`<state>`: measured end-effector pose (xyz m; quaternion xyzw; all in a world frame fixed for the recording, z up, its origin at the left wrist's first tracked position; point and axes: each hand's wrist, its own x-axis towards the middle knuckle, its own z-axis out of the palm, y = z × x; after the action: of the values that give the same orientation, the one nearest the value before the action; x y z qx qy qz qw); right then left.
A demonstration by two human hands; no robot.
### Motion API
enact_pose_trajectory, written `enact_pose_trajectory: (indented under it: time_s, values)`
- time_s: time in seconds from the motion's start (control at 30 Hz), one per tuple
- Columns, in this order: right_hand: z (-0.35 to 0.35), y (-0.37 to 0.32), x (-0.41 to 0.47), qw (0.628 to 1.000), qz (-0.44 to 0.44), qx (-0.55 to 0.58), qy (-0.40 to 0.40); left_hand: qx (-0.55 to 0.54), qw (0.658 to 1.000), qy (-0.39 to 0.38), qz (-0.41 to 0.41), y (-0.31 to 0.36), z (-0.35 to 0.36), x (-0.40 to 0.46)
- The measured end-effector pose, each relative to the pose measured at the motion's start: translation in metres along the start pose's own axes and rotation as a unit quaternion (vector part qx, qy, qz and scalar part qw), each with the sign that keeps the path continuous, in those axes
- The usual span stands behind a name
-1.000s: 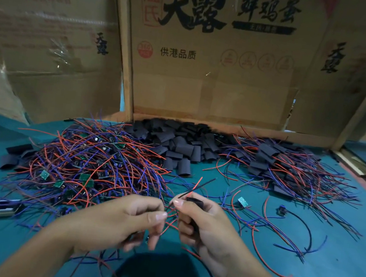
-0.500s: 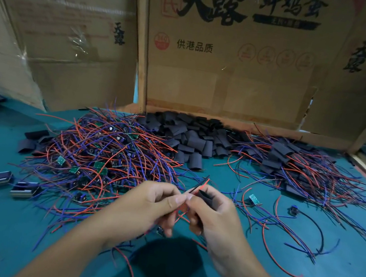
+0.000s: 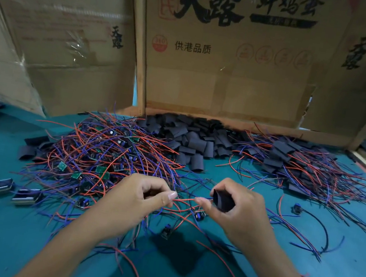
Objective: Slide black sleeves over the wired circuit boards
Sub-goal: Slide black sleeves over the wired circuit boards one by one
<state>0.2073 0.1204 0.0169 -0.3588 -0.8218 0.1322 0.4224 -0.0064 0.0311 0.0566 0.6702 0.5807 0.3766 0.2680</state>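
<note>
Behind sleeve pile (image 3: pixel 197 138), cardboard box (image 3: pixel 223 73) printed 天露, 供港品质

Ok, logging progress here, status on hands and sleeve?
Left hand pinches red wire. Right hand grips black sleeve, not yet over a board. Loose wires underneath.
</note>
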Motion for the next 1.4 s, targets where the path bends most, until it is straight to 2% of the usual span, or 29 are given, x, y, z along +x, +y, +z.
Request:
enact_pose_trajectory:
  time_s: [0.1,0.2,0.57,0.87,1.2,1.4]
  values:
    - [0.001,0.001,-0.001,0.999,-0.043,-0.009,-0.007,0.001,1.0,0.0,0.016,0.0,-0.001,-0.003]
    - [-0.002,0.0,-0.002,0.999,-0.018,-0.01,-0.033,-0.03,0.999,0.021,0.032,0.002,-0.002,-0.003]
    - [-0.001,-0.015,-0.005,0.999,-0.018,-0.04,-0.008,-0.06,0.995,0.015,0.073,0.003,0.008,-0.003]
    - [0.0,-0.016,-0.004,0.998,0.008,-0.046,0.031,-0.005,0.998,0.002,0.058,-0.002,0.009,-0.002]
    - [0.002,-0.01,-0.004,0.989,-0.092,-0.111,0.045,0.056,0.997,-0.033,0.047,-0.005,0.008,-0.003]
    - [0.003,-0.01,-0.005,0.99,-0.084,-0.105,0.043,0.052,0.997,-0.023,0.057,-0.004,0.006,-0.003]
